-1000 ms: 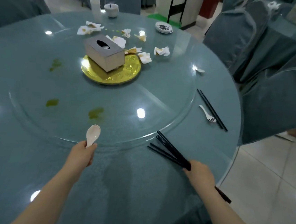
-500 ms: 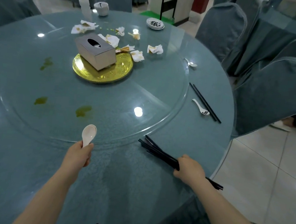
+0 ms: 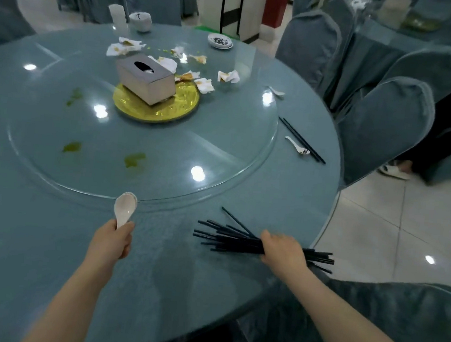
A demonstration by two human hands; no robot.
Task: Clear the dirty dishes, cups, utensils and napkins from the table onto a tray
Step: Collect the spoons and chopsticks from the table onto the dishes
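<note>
My right hand [image 3: 283,255] curls round a bundle of thin black chopsticks [image 3: 229,238] near the round teal glass-topped table's [image 3: 32,248] right near edge — long axis running left-right, tips fanned out leftward, butt ends poking past the rim. My left hand [image 3: 111,242] grips the handle of white ceramic soup spoons [image 3: 124,210], stacked, bowls pointing away at the clear glass turntable's [image 3: 166,148] near rim. Toward the right edge lie another black chopstick pair [image 3: 301,140] and a small white spoon [image 3: 297,145] just beside it. Crumpled stained napkins [image 3: 228,76] ring the grey tissue box [image 3: 146,82] on its gold plate [image 3: 156,107].
</note>
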